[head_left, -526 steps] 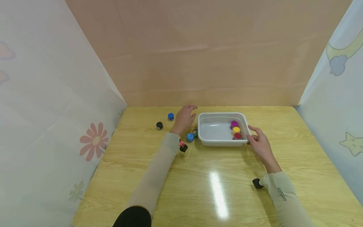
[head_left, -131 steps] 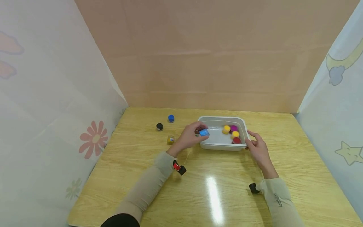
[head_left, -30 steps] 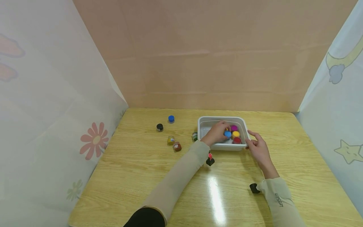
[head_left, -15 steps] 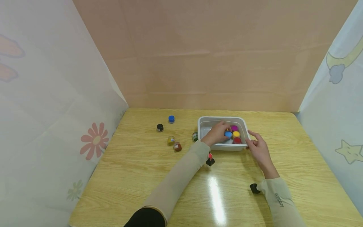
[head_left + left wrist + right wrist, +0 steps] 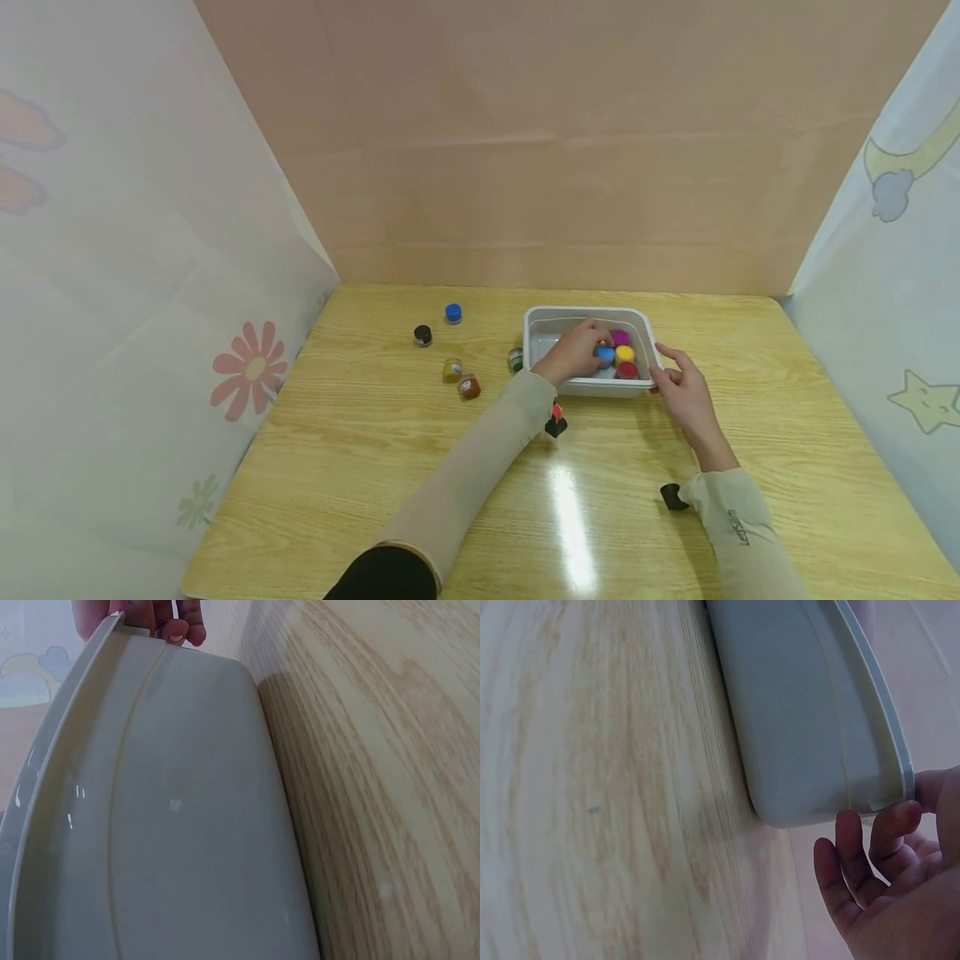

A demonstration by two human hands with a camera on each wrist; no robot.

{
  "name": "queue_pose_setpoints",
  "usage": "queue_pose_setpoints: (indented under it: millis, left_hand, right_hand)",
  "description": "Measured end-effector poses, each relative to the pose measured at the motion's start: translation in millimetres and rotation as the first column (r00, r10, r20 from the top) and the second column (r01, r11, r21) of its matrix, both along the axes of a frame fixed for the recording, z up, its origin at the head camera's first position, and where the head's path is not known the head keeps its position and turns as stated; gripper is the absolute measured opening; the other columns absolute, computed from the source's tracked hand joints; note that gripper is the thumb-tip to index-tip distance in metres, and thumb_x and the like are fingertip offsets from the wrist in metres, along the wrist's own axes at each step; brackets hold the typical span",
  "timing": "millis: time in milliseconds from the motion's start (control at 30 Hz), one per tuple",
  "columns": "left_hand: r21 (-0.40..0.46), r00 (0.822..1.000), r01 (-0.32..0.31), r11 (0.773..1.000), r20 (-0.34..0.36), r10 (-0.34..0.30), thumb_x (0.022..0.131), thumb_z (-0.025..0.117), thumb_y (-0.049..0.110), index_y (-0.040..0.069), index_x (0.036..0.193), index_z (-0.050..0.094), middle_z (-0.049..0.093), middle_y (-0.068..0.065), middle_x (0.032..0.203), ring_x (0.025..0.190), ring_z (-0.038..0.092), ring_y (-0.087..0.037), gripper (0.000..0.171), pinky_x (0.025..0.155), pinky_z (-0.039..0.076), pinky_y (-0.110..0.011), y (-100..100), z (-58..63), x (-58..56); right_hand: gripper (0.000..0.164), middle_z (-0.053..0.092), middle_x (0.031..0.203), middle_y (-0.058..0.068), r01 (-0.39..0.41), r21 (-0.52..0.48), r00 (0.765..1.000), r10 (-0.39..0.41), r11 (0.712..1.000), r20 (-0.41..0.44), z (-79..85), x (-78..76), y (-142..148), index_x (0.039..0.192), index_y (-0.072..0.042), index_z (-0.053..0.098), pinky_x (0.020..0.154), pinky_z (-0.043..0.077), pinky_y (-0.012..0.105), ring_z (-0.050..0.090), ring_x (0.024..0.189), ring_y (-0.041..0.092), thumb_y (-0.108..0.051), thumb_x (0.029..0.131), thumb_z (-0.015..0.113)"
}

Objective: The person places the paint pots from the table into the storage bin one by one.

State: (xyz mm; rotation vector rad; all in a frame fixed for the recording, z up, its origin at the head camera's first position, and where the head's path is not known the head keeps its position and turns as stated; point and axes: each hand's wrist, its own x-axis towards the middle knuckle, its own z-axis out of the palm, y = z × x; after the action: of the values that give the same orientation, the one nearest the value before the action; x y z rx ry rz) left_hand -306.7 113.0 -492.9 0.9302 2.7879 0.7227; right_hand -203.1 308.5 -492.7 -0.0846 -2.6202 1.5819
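Note:
A white plastic tray [image 5: 542, 388] stands on the wooden table. Inside it my left hand [image 5: 573, 352] holds a small jar with a light blue lid [image 5: 604, 356] between curled fingers. Close by, at the tray's right end, sit small jars with a purple lid [image 5: 620, 337], a yellow lid [image 5: 624, 354] and a red lid [image 5: 627, 370]. The left fingers mostly hide another yellow-lidded jar. My right hand [image 5: 684, 393] pinches the rim at the tray's right end, thumb above and fingers below, as the right wrist view shows. The left wrist view shows mainly the tray's outer wall [image 5: 202, 787].
Left of the tray lie a green jar [image 5: 515, 359], a brown-red jar [image 5: 468, 387] and a yellow jar [image 5: 452, 371]. Farther back are a dark blue-lidded jar [image 5: 453, 313] and a black-lidded jar [image 5: 423, 335]. A brown backdrop [image 5: 562, 208] rises behind the table.
Since the oldest frame, another yellow-lidded jar and the light blue one have come into the tray. My left hand has carried the blue jar rightward; over the last second both hands stay nearly still.

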Motion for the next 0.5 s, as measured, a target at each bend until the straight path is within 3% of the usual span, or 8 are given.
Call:
queue_pose_setpoints:
  millis: [100,500]
  left_hand:
    - [0.001,1.000,-0.007,1.000,0.006,0.007,0.099,0.072,0.022,0.018,0.126,0.072,0.058,0.001,0.134,0.119,0.058,-0.012,0.027,0.107,0.047,-0.021,-0.3,2.0,1.2]
    - [0.018,1.000,-0.010,1.000,0.011,0.010,0.099,0.072,0.020,0.019,0.126,0.070,0.057,0.003,0.134,0.114,0.058,-0.011,0.028,0.106,0.049,-0.025,-1.7,2.7,2.4]
  right_hand:
    - [0.058,0.062,0.065,0.003,-0.002,-0.010,1.000,0.002,1.000,-0.004,-0.1,-0.1,0.4,0.160,-0.003,0.035,0.070,0.056,0.024,0.068,0.076,0.007,-0.025,0.109,0.052]
    - [0.058,0.065,0.069,0.006,0.001,-0.012,1.000,0.000,1.000,0.012,-0.5,-0.2,1.4,0.160,-0.004,0.034,0.070,0.057,0.024,0.068,0.077,0.008,-0.025,0.110,0.052]
